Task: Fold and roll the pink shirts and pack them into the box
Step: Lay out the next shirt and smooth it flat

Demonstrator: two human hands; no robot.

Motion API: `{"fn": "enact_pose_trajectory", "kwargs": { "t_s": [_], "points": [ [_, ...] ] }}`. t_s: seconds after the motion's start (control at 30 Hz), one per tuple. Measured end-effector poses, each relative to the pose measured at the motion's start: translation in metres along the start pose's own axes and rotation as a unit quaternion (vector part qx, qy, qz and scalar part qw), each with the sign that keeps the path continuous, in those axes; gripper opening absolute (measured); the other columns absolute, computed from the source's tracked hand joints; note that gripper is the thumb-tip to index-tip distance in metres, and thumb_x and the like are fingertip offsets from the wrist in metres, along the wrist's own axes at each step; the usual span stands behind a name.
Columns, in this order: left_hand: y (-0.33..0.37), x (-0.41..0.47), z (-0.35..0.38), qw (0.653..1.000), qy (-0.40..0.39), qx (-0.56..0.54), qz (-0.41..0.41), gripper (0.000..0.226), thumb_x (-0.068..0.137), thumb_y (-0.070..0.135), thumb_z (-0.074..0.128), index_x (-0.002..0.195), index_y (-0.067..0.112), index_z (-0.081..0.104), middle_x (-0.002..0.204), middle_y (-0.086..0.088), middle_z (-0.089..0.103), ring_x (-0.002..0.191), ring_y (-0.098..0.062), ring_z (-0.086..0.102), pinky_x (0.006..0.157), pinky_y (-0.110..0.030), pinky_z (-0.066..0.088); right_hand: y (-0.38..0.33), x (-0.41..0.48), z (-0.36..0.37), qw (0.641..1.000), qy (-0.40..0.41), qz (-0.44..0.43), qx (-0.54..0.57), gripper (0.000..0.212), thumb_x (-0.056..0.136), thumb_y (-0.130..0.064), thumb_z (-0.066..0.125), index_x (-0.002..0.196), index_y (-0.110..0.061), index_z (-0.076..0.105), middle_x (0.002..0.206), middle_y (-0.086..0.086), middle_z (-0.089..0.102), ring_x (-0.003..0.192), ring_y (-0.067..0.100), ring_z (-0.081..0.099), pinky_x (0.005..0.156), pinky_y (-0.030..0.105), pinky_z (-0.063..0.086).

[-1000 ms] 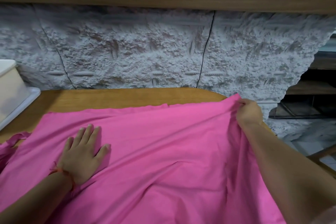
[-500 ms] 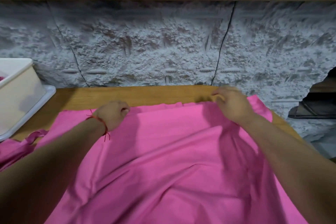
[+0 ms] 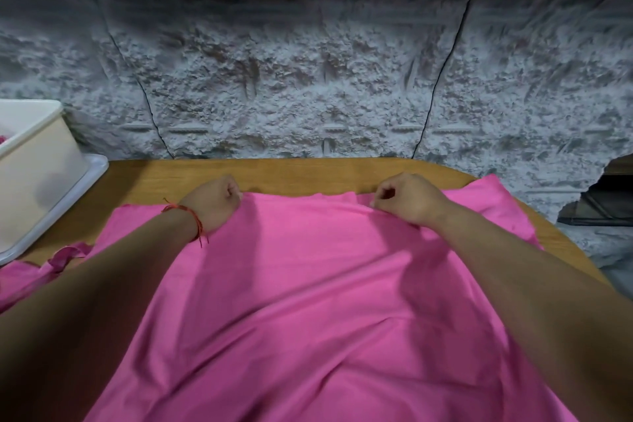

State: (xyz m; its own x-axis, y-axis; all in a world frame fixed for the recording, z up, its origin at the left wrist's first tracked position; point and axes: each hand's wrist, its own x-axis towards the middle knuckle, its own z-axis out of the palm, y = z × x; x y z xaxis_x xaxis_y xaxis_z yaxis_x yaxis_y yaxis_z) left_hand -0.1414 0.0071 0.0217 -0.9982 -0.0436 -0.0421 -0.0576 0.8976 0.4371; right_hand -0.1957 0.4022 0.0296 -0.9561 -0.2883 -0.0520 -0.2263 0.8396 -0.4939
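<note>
A large pink shirt (image 3: 308,284) lies spread over the wooden table (image 3: 308,175) and runs off the near edge of view. Its right side is folded in toward the middle. My left hand (image 3: 212,204) pinches the far edge of the shirt on the left, fingers curled. My right hand (image 3: 407,200) pinches the same far edge on the right. A cream plastic box (image 3: 30,164) stands at the far left of the table, with a bit of pink cloth showing inside it.
The box sits on a white tray or lid (image 3: 68,202). More pink cloth (image 3: 30,277) is bunched at the left table edge. A rough grey stone-pattern wall (image 3: 308,79) rises right behind the table. The table's right edge curves away to a drop.
My left hand lifted off the shirt's middle and went to its far edge. My right hand carried the right side of the shirt inward, then both hands settled on the far edge.
</note>
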Motion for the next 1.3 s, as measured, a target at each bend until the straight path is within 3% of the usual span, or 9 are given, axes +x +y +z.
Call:
{"fn": "enact_pose_trajectory", "kwargs": {
  "t_s": [0.13, 0.33, 0.5, 0.57, 0.67, 0.73, 0.87, 1.03, 1.3],
  "points": [
    [-0.010, -0.008, 0.016, 0.997, 0.069, -0.009, 0.024, 0.015, 0.100, 0.025, 0.058, 0.093, 0.033, 0.047, 0.087, 0.006, 0.059, 0.090, -0.023, 0.056, 0.076, -0.041, 0.048, -0.008, -0.001, -0.006, 0.998, -0.063, 0.001, -0.009, 0.013, 0.083, -0.026, 0.084, 0.094, -0.030, 0.080, 0.091, -0.014, 0.076, 0.088, 0.008, 0.071, 0.085, 0.028, 0.056],
    [-0.015, -0.018, 0.033, 0.988, 0.118, 0.047, 0.082, 0.008, 0.097, 0.038, 0.061, 0.102, 0.039, 0.055, 0.105, 0.015, 0.058, 0.102, -0.017, 0.045, 0.085, -0.041, 0.036, -0.016, 0.003, -0.017, 0.984, -0.164, 0.000, -0.067, 0.008, 0.084, -0.023, 0.080, 0.089, -0.027, 0.076, 0.072, -0.023, 0.071, 0.065, -0.006, 0.061, 0.065, 0.022, 0.048],
    [-0.016, -0.021, 0.037, 0.983, 0.140, 0.075, 0.094, 0.006, 0.102, 0.034, 0.056, 0.103, 0.028, 0.059, 0.102, 0.007, 0.058, 0.096, -0.020, 0.045, 0.086, -0.045, 0.042, -0.023, 0.002, -0.026, 0.967, -0.198, -0.032, -0.158, 0.010, 0.087, -0.025, 0.073, 0.080, -0.019, 0.072, 0.087, -0.002, 0.075, 0.084, 0.020, 0.068, 0.078, 0.039, 0.054],
    [-0.014, -0.022, 0.037, 0.982, 0.147, 0.077, 0.090, 0.004, 0.102, 0.030, 0.055, 0.102, 0.027, 0.057, 0.101, 0.007, 0.058, 0.095, -0.021, 0.046, 0.085, -0.045, 0.042, -0.021, -0.001, -0.027, 0.974, -0.159, -0.052, -0.153, 0.014, 0.090, -0.026, 0.069, 0.080, -0.017, 0.066, 0.082, 0.001, 0.072, 0.080, 0.024, 0.064, 0.072, 0.041, 0.050],
    [-0.011, -0.024, 0.037, 0.982, 0.157, 0.071, 0.077, 0.001, 0.100, 0.026, 0.055, 0.100, 0.027, 0.054, 0.098, 0.008, 0.058, 0.095, -0.021, 0.047, 0.084, -0.044, 0.042, -0.015, -0.005, -0.024, 0.985, -0.009, -0.092, -0.143, 0.019, 0.095, -0.027, 0.064, 0.084, -0.019, 0.051, 0.072, -0.004, 0.060, 0.073, 0.023, 0.056, 0.062, 0.039, 0.038],
    [-0.009, -0.024, 0.037, 0.982, 0.159, 0.075, 0.074, 0.003, 0.099, 0.024, 0.055, 0.102, 0.026, 0.054, 0.099, 0.008, 0.058, 0.097, -0.024, 0.049, 0.085, -0.045, 0.043, -0.011, -0.008, -0.019, 0.983, 0.042, -0.108, -0.140, 0.017, 0.096, -0.026, 0.062, 0.088, -0.021, 0.048, 0.072, -0.006, 0.059, 0.073, 0.023, 0.057, 0.066, 0.040, 0.043],
    [-0.008, -0.024, 0.038, 0.981, 0.154, 0.098, 0.063, 0.018, 0.098, 0.024, 0.056, 0.116, 0.021, 0.057, 0.112, 0.003, 0.061, 0.102, -0.024, 0.050, 0.088, -0.044, 0.043, 0.006, -0.011, -0.005, 0.977, 0.069, -0.134, -0.152, 0.015, 0.094, -0.024, 0.064, 0.099, -0.024, 0.049, 0.097, -0.005, 0.066, 0.092, 0.022, 0.061, 0.089, 0.042, 0.045],
    [-0.008, -0.024, 0.035, 0.983, 0.144, 0.108, 0.023, 0.028, 0.093, 0.027, 0.057, 0.121, 0.022, 0.056, 0.119, 0.000, 0.058, 0.109, -0.025, 0.048, 0.094, -0.044, 0.043, 0.035, -0.013, 0.003, 0.961, 0.165, -0.057, -0.214, 0.027, 0.093, -0.026, 0.065, 0.119, -0.026, 0.058, 0.124, -0.002, 0.059, 0.120, 0.025, 0.050, 0.108, 0.050, 0.033],
    [-0.050, -0.031, 0.002, 0.981, 0.167, 0.084, -0.050, 0.015, 0.098, 0.016, 0.053, 0.108, 0.018, 0.063, 0.114, -0.010, 0.059, 0.111, -0.037, 0.052, 0.095, -0.049, 0.046, 0.054, -0.026, 0.009, 0.959, 0.168, 0.048, -0.223, 0.045, 0.100, -0.011, 0.050, 0.139, -0.033, 0.061, 0.139, -0.001, 0.060, 0.128, 0.029, 0.049, 0.107, 0.051, 0.039]
  ]
}}
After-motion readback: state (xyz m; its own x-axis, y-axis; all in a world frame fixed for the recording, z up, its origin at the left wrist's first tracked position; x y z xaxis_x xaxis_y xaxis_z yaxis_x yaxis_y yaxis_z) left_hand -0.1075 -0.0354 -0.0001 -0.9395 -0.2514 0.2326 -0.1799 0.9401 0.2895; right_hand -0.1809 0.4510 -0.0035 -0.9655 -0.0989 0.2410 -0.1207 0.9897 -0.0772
